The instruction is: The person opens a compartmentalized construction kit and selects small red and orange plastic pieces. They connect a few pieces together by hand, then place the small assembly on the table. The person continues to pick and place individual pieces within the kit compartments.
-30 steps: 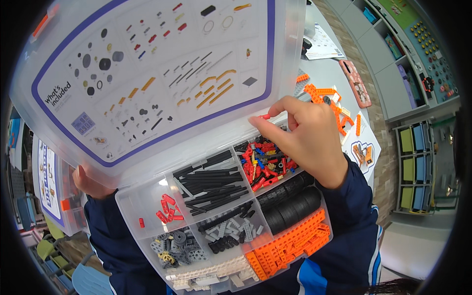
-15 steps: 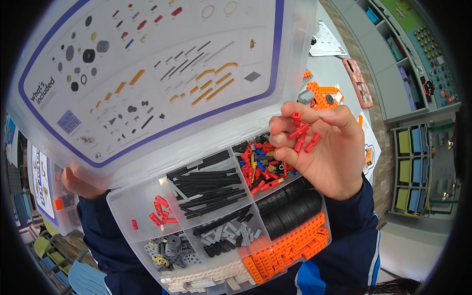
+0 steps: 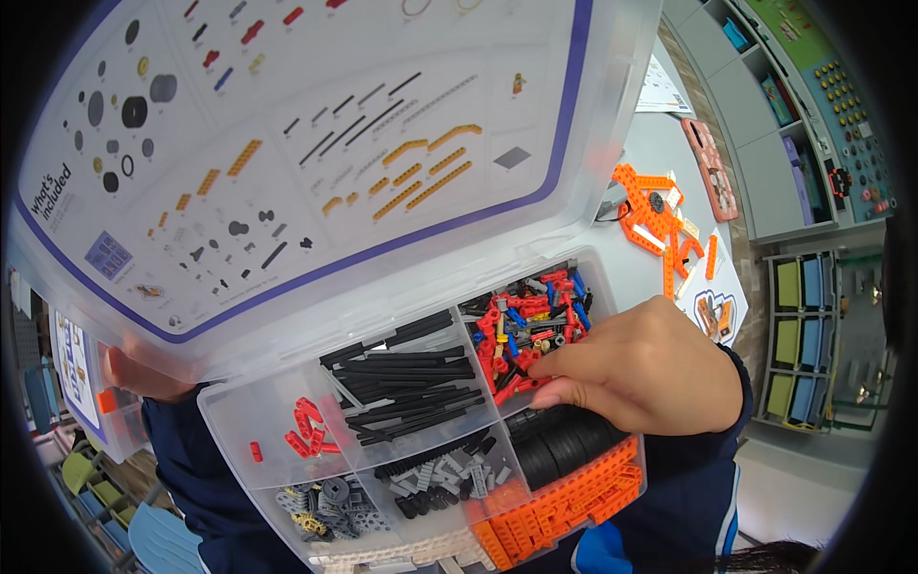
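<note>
My right hand (image 3: 643, 371) reaches palm down into the sorting tray (image 3: 218, 421), its thumb and forefinger closing on a red connector (image 3: 521, 385) at the front of the compartment of small pins and connectors (image 3: 521, 320). The rest of its fingers are curled under, so any other piece in the palm is hidden. At the far left, my left hand (image 3: 148, 375) rests by the lower corner of the raised clear lid (image 3: 382, 320); most of its fingers are hidden. Several red connectors (image 3: 308, 428) lie in the tray's left compartment, beside black rods (image 3: 406, 383).
Gears (image 3: 330, 502), grey pieces (image 3: 445, 469), black tyres (image 3: 564, 445), orange beams (image 3: 564, 502) and white beams (image 3: 421, 553) fill other compartments. To the right on the table are an orange brick build (image 3: 655, 210) and a pink phone case (image 3: 710, 167). Another clear box (image 3: 105, 411) stands at left.
My right hand has come down from above the tray, where several red connectors showed in its fingers, into the pin compartment. The lid and tray have shifted slightly in view.
</note>
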{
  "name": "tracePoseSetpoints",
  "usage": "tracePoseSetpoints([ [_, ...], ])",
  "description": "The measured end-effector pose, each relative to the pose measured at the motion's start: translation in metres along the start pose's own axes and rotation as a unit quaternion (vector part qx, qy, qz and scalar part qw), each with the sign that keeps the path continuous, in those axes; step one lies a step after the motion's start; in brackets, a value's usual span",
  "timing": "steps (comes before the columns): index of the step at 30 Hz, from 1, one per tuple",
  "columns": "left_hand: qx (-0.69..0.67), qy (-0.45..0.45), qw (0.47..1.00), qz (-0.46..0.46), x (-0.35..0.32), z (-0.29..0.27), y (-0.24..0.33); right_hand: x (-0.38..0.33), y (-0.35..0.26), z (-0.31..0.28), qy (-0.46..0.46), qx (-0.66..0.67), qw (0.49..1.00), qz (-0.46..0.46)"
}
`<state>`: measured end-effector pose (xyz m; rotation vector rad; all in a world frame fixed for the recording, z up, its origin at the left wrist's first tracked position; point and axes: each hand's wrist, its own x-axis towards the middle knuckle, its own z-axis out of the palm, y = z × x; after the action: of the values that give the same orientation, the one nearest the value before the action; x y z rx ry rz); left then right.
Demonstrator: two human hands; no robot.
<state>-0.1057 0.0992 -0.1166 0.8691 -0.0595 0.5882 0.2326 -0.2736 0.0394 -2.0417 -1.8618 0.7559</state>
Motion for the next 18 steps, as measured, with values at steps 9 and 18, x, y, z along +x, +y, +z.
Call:
tracePoseSetpoints([
  [9, 0.008, 0.007, 1.000, 0.006, -0.002, -0.002, 0.001, -0.003, 0.003, -0.006, -0.010, 0.048, 0.999, -0.001],
  [18, 0.010, 0.017, 1.000, 0.009, -0.003, -0.005, 0.002, 0.001, 0.006, -0.013, 0.147, 0.149, 0.976, 0.060],
])
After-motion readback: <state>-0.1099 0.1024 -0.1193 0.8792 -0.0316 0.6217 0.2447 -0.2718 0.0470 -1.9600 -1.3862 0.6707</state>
